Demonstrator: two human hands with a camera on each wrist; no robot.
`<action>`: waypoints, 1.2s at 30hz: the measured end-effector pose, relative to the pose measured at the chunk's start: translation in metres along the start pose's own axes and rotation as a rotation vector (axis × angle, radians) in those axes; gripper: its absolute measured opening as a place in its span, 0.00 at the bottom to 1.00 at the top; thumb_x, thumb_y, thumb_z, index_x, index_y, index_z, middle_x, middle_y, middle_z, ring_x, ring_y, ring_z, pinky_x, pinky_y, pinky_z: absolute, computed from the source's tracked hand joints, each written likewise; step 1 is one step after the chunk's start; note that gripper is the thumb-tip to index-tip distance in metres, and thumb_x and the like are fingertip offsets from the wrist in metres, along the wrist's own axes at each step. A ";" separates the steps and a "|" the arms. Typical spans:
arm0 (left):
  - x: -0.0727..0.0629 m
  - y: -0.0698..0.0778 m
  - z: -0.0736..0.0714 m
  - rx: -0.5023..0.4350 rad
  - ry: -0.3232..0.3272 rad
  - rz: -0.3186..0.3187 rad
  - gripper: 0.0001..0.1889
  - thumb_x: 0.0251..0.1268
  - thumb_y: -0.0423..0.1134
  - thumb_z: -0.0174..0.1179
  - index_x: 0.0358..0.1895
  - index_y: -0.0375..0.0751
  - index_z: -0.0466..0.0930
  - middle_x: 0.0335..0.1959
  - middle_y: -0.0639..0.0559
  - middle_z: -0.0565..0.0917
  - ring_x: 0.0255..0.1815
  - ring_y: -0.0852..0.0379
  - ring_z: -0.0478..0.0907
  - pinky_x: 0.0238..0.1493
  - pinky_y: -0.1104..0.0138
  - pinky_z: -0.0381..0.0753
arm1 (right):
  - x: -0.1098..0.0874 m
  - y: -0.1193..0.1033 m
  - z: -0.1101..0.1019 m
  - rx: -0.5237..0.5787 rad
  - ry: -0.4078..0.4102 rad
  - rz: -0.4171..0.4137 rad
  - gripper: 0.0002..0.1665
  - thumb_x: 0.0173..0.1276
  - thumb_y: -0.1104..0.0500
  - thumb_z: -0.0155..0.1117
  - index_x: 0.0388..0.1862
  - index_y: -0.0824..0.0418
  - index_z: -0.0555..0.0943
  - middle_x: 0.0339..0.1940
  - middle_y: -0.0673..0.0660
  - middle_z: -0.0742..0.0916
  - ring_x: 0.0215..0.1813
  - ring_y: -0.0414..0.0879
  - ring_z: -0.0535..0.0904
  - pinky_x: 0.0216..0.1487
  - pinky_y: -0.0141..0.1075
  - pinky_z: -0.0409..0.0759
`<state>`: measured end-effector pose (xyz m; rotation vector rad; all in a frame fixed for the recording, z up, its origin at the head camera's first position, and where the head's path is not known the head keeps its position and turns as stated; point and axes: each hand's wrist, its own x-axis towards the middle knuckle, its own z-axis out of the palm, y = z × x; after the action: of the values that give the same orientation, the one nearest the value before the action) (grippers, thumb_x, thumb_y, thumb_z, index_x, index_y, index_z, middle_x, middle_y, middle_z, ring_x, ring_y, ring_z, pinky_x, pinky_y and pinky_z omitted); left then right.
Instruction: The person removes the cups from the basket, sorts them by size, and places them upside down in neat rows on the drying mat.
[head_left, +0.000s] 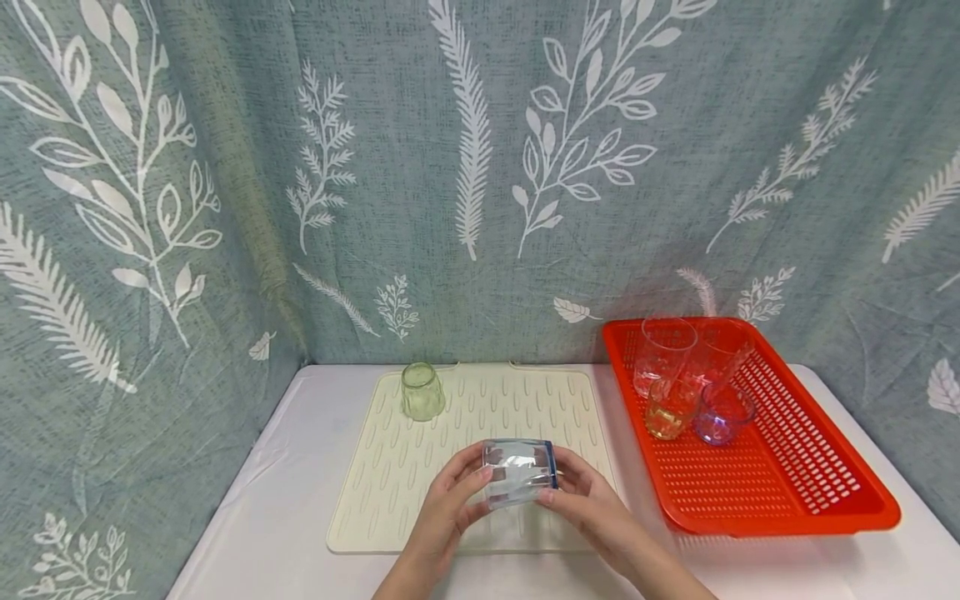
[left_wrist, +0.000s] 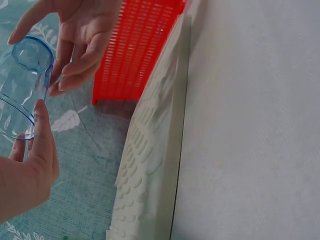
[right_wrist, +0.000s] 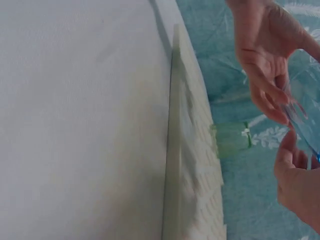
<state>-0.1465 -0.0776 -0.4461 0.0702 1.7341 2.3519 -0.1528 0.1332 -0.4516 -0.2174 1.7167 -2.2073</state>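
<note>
A clear bluish drinking glass [head_left: 517, 473] lies sideways in the air between both hands, over the front of a cream drying mat [head_left: 405, 500]. My left hand [head_left: 455, 498] grips its left end, thumb in front and fingers behind. On the other end, with the dark blue edge, my right hand [head_left: 583, 497] holds it between thumb and fingers. The left wrist view shows the glass [left_wrist: 25, 87] with a fingertip of each hand against it. A green glass [head_left: 423, 392] stands upside down at the mat's back left.
To the right a red plastic basket [head_left: 780, 523] holds several glasses, among them a tall clear glass [head_left: 666, 354], a yellow glass [head_left: 667, 412] and a purple glass [head_left: 722, 415]. A white tablecloth [head_left: 277, 483] lies beneath. Behind hangs a leaf-patterned curtain [head_left: 405, 167].
</note>
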 end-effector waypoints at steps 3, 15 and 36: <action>0.000 0.000 0.000 -0.009 -0.002 -0.016 0.34 0.69 0.43 0.55 0.72 0.31 0.57 0.63 0.45 0.72 0.52 0.59 0.75 0.51 0.66 0.80 | 0.000 0.000 0.002 0.046 -0.003 0.005 0.43 0.64 0.66 0.66 0.73 0.72 0.56 0.63 0.61 0.76 0.60 0.45 0.76 0.61 0.40 0.76; 0.001 -0.006 -0.016 0.087 0.004 -0.011 0.33 0.73 0.48 0.51 0.72 0.31 0.58 0.66 0.42 0.70 0.60 0.54 0.72 0.59 0.62 0.75 | 0.008 0.008 0.006 0.058 0.016 0.021 0.40 0.66 0.63 0.65 0.72 0.69 0.58 0.61 0.61 0.76 0.57 0.46 0.77 0.60 0.41 0.77; 0.004 0.014 -0.142 0.601 0.482 -0.004 0.42 0.69 0.48 0.59 0.76 0.32 0.47 0.74 0.32 0.55 0.74 0.36 0.50 0.73 0.48 0.54 | 0.047 0.005 0.010 -0.093 0.245 -0.041 0.35 0.61 0.63 0.70 0.66 0.66 0.69 0.50 0.58 0.80 0.46 0.44 0.77 0.48 0.36 0.81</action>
<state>-0.1764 -0.2135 -0.4761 -0.4360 2.6054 1.8536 -0.1930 0.1064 -0.4573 -0.0029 1.9606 -2.2640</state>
